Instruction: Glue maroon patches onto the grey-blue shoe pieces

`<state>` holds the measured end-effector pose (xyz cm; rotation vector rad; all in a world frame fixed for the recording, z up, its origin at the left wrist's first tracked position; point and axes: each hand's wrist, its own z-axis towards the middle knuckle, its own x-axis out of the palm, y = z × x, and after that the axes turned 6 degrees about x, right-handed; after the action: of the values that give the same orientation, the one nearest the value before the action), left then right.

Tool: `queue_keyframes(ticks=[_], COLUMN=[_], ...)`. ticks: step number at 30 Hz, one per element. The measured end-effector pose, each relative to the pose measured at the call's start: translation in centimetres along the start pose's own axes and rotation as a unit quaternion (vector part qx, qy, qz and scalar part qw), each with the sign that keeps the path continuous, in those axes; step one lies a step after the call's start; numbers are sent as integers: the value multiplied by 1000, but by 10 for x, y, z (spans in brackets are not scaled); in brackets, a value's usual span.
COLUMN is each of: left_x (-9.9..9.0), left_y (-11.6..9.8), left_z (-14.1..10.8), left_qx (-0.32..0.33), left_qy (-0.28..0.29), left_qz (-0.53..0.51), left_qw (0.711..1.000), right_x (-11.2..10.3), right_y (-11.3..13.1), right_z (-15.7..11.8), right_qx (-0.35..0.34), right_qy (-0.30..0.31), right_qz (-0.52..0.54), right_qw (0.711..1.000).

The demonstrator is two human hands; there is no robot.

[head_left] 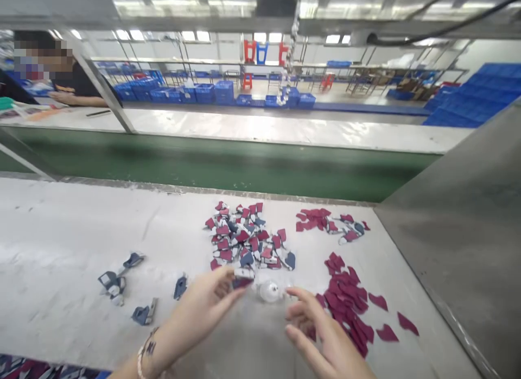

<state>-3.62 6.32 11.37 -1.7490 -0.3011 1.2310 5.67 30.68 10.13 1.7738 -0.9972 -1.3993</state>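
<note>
My left hand (199,303) pinches a small maroon and grey-white plastic part (243,280) between thumb and fingers. Just right of it stands a small clear round container (269,291) whose contents I cannot make out. My right hand (321,330) is beside that container with its fingers apart, showing nothing held. Close to its right lies a heap of flat maroon pieces (345,300). Beyond both hands is a pile of maroon, dark blue and white parts (244,238). Dark blue-grey parts (112,284) lie scattered to the left of my left hand.
A smaller group of maroon pieces (313,219) lies at the back right. A grey metal panel (456,248) bounds the worktop (179,346) on the right. Behind runs a green strip (228,164) below another bench. A person (81,83) sits at the far left.
</note>
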Motion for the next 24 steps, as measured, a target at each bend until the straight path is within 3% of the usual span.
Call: queue_keyframes(ticks=[2,5,7,9,12,15,18,21,24], left_x=[-14,-32,-42,-50,-59,-62,-62,-61,-57], left_y=[1,4,12,24,44,61,70,75,75], left_z=[25,46,39,15,-32,-61,-61,-48,-38], left_qx=[3,-1,-19,-53,-112,-124,-109,-69,-25], left_qy=[-66,-107,-138,-153,-87,-3,19,39,40], left_qz=[63,129,148,179,208,176,158,157,169], left_qw=[996,986,979,970,968,977,981,984,984], right_x=[-10,-11,-2,10,23,25,19,10,2], right_y=[-18,-38,-44,-45,-40,-30,-20,-15,-17], right_z=[6,19,28,35,45,48,43,32,21], right_qx=[18,16,-10,-37,-35,-1,55,113,88], right_qy=[-55,-92,-88,-66,-26,25,50,22,19], right_qz=[4,-39,-63,-66,-53,-22,7,49,104], right_qw=[998,995,994,995,998,999,997,992,991])
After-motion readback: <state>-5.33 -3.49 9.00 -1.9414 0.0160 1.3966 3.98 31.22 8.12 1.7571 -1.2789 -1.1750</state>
